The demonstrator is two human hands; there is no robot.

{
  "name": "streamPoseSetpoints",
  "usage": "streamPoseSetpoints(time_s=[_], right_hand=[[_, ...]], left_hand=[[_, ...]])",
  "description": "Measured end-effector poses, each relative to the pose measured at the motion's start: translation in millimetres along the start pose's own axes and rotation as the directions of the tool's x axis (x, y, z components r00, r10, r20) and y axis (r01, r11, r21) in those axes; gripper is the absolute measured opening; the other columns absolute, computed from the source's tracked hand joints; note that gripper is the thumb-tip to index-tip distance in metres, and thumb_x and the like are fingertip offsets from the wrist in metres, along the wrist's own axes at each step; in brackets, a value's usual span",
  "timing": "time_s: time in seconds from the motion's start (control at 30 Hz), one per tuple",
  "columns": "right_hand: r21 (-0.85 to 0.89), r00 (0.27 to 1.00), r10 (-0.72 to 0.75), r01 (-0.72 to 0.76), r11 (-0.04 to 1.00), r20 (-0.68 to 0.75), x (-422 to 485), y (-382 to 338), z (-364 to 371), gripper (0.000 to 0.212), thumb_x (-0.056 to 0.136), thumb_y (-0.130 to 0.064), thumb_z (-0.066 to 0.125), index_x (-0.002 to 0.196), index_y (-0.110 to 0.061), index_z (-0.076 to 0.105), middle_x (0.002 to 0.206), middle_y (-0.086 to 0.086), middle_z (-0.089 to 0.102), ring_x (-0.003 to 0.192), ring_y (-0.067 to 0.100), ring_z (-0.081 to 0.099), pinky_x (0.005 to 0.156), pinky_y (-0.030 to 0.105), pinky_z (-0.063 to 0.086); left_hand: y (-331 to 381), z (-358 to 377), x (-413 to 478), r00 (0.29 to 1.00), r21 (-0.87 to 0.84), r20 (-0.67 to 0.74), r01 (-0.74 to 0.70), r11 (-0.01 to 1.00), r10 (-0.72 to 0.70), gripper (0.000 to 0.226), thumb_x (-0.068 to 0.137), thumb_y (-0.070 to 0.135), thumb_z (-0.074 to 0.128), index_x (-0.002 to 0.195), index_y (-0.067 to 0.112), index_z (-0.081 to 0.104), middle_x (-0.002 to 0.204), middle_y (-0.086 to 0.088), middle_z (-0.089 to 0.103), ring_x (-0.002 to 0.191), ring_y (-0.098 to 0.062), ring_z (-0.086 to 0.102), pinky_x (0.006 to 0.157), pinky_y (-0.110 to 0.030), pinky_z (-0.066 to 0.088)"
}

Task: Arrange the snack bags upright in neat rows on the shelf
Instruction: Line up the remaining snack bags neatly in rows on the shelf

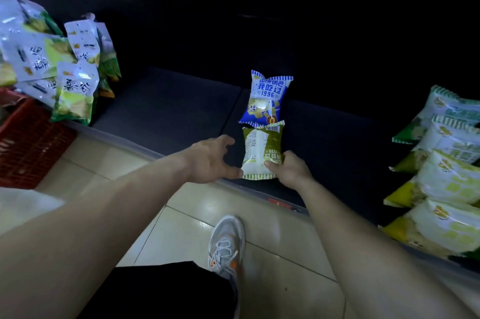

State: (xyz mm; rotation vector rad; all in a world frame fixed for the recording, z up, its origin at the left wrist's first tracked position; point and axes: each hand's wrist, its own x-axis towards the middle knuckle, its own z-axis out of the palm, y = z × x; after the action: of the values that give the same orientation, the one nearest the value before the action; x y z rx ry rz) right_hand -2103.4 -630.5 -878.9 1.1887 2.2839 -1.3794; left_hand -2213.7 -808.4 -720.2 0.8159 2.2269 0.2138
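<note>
A green-and-white snack bag (pixel 259 147) stands near the front edge of the dark shelf (pixel 166 103), its printing upside down. My right hand (pixel 291 170) grips its lower right corner. My left hand (pixel 211 160) is spread open beside the bag's left edge, the thumb touching its lower left corner. Directly behind it a blue snack bag (pixel 266 99) stands upright, its front toward me.
Several white-and-green bags (pixel 75 90) crowd the shelf's left end above a red crate (pixel 28 147). A row of green-and-white bags (pixel 446 176) fills the right end. The shelf's front lip (pixel 145 148) runs diagonally over tiled floor, where my shoe (pixel 227 243) stands.
</note>
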Motion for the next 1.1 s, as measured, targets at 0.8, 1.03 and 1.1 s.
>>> streamPoseSetpoints(time_s=[0.8, 1.03, 1.1], right_hand=[[-0.117, 0.851, -0.433, 0.418, 0.901, -0.297, -55, 35, -30, 0.015, 0.089, -0.008, 0.066, 0.081, -0.019, 0.06, 0.091, -0.004, 0.052, 0.073, 0.015, 0.06, 0.069, 0.043, 0.055], [-0.086, 0.847, -0.402, 0.398, 0.913, -0.349, -63, 10, -67, 0.013, 0.088, -0.01, 0.068, 0.084, -0.023, 0.068, 0.086, -0.001, 0.061, 0.071, 0.014, 0.066, 0.072, 0.037, 0.057], [-0.066, 0.849, -0.387, 0.39, 0.918, -0.361, -69, 3, -82, 0.013, 0.089, -0.011, 0.068, 0.085, -0.023, 0.07, 0.082, -0.002, 0.066, 0.071, 0.011, 0.068, 0.074, 0.032, 0.058]], left_hand=[[45, 2, -2, 1.0, 0.117, 0.003, -0.021, 0.993, 0.02, 0.085, 0.079, 0.051, 0.072, 0.148, 0.025, 0.031, 0.144, -0.003, 0.046, 0.126, -0.021, 0.047, 0.102, -0.034, 0.04], [51, -1, -3, 0.998, 0.094, -0.011, -0.057, 0.994, 0.058, 0.079, 0.08, 0.049, 0.072, 0.145, 0.025, 0.036, 0.14, -0.002, 0.049, 0.122, -0.02, 0.049, 0.101, -0.034, 0.041], [53, -1, -4, 0.998, 0.096, -0.006, -0.062, 0.993, 0.063, 0.079, 0.081, 0.049, 0.072, 0.146, 0.025, 0.035, 0.143, -0.003, 0.046, 0.127, -0.021, 0.046, 0.105, -0.037, 0.039]])
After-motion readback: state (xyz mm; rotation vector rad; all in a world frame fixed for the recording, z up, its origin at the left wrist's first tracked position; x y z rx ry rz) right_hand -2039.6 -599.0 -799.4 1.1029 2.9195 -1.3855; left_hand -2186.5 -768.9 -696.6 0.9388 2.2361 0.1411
